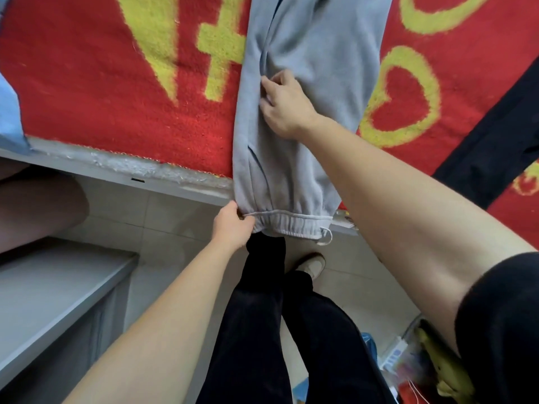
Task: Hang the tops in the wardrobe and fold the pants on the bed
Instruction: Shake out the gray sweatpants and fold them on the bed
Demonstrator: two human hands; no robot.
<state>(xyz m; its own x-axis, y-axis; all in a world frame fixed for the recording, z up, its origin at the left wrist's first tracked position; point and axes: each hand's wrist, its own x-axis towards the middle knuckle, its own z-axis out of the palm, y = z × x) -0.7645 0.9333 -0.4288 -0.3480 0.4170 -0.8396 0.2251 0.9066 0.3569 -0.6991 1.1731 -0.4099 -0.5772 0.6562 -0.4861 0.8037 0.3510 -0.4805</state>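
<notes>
Grey pants (315, 68) lie lengthwise on the bed, running from 12 o'clock down to frame centre. The elastic waistband (291, 225) hangs just over the bed edge (116, 170), with the drawstring (326, 239) loose at its right end.

Left hand (232, 228), just below centre: fingers curled, pinching the waistband's left corner. Right hand (284, 104), just above centre: fingers bent, thumb and fingertips nipping a crease in the pants' left side, palm resting on the fabric.

Surface: fuzzy red blanket (116, 97) with yellow characters and a heart outline at 2 o'clock. It covers the bed, and its pale fringe shows along the grey edge rail. A black garment (495, 135) lies diagonally on the blanket at 3 o'clock, apart from the grey pants. Light blue cloth (8, 112) sits at 9 o'clock, cut off by the frame.

Room: pale tiled floor (175, 217) below the bed. Grey shelf-like ledge (58, 287) at 8 o'clock. Person's black trousers and a light shoe (312, 265) at 6 o'clock. Mixed clutter (408, 360) on the floor at 5 o'clock, items unclear.
</notes>
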